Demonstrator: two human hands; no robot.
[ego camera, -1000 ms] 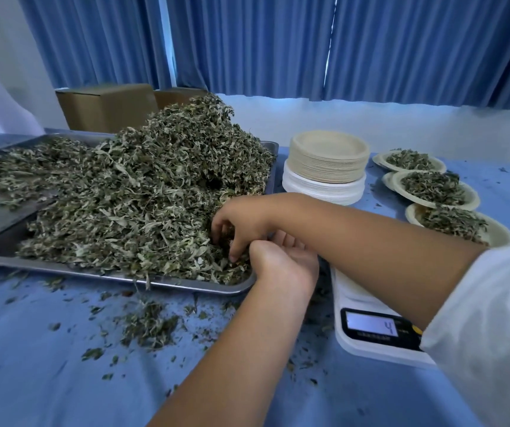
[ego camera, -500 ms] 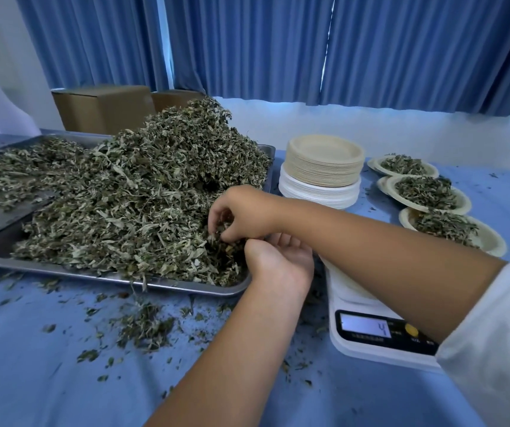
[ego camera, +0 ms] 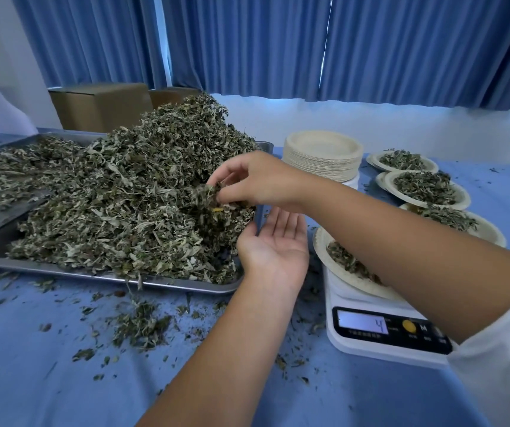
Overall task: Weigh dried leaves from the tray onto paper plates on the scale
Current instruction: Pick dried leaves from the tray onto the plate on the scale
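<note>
At far left on my feed, tray (ego camera: 62, 270) sits on the blue cloth (ego camera: 32, 380), heaped with leaves (ego camera: 130, 195); the pile peaks toward the tray's right end. Two boxes (ego camera: 99, 106) stand behind it, blue curtains (ego camera: 247, 41) further back. Loose crumbs (ego camera: 139, 325) are scattered on the cloth in front of the tray. Left hand (ego camera: 275, 251) is at the tray's right front corner, palm up, fingers straight and together, holding nothing, thumb side just beside the pile. Right hand (ego camera: 256, 183) hangs directly above it over the pile's right edge, arm crossing in from the right, white sleeve (ego camera: 500, 365) at frame edge; fingers and thumb are curled and pinch a small clump (ego camera: 206, 192) of leaves. Behind the hands, a stack (ego camera: 323, 149) of empty plates. Right of the left hand, scale (ego camera: 336, 291) carries one plate (ego camera: 319, 245) with a thin layer of leaves, partly hidden by the right forearm. I read 4 on the display (ego camera: 363, 322). Far right, three filled plates (ego camera: 464, 201) sit in a row, overlapping at the rims, with a few crumbs on the cloth beyond.
</note>
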